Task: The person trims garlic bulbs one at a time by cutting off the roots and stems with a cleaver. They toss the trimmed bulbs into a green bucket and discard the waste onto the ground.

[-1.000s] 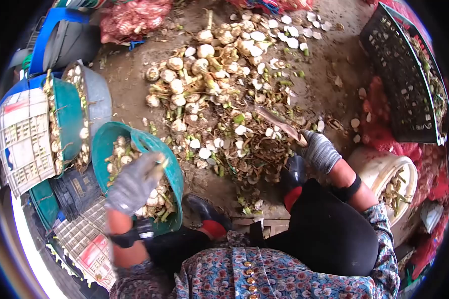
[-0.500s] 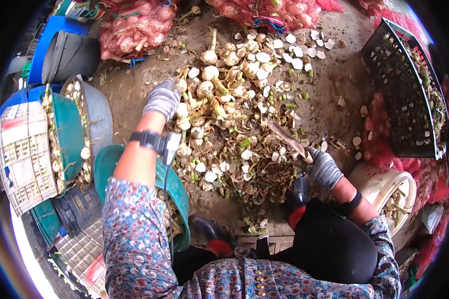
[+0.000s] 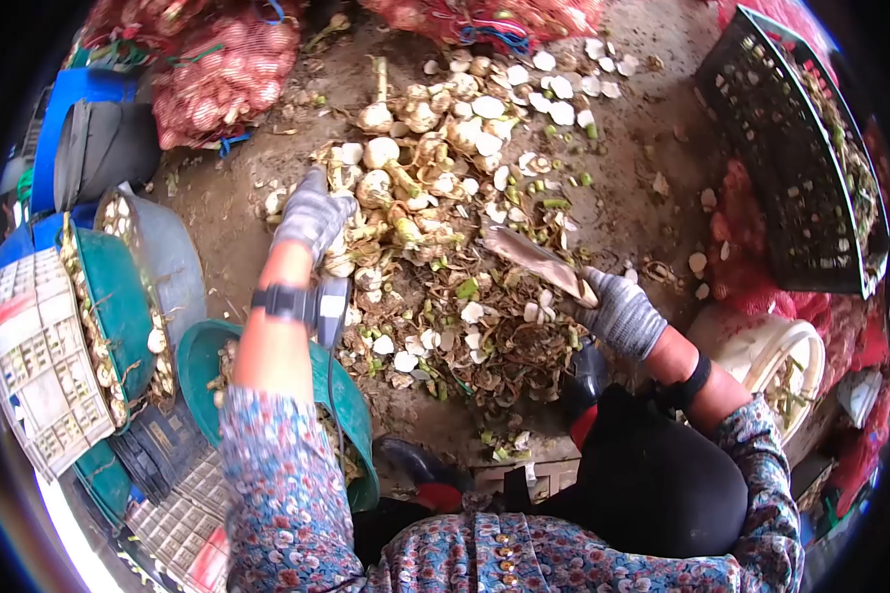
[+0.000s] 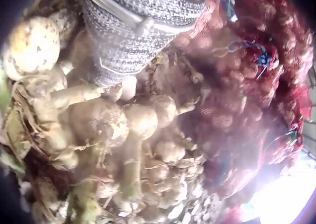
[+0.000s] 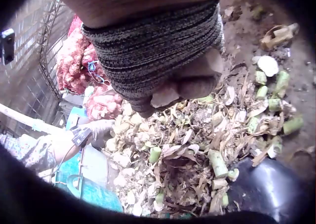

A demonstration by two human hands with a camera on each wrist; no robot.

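Note:
My gloved left hand [image 3: 313,215] reaches down among the garlic bulbs [image 3: 381,151] at the left edge of the pile. In the left wrist view, the grey glove [image 4: 123,36] points down at the bulbs and stalks, its fingertips right at a garlic bulb [image 4: 129,88]. Whether the fingers grip that bulb I cannot tell. My gloved right hand [image 3: 623,314] holds a knife [image 3: 534,259] by its handle, the broad blade pointing left over the trimmings. A green basin [image 3: 356,420] holding garlic stands under my left forearm, partly covered by it.
Leaf scraps, cut green stalks and white slices [image 3: 405,361] litter the floor before my boots. Red net bags [image 3: 229,79] stand at the back. To the right are a black crate [image 3: 781,148] and a white bucket [image 3: 712,341]. Tubs and a white crate [image 3: 44,356] line the left.
My left hand has gone from over the green basin, with a bulb in it, to the pile's left edge, and now sits slightly lower there. The right hand still holds the knife.

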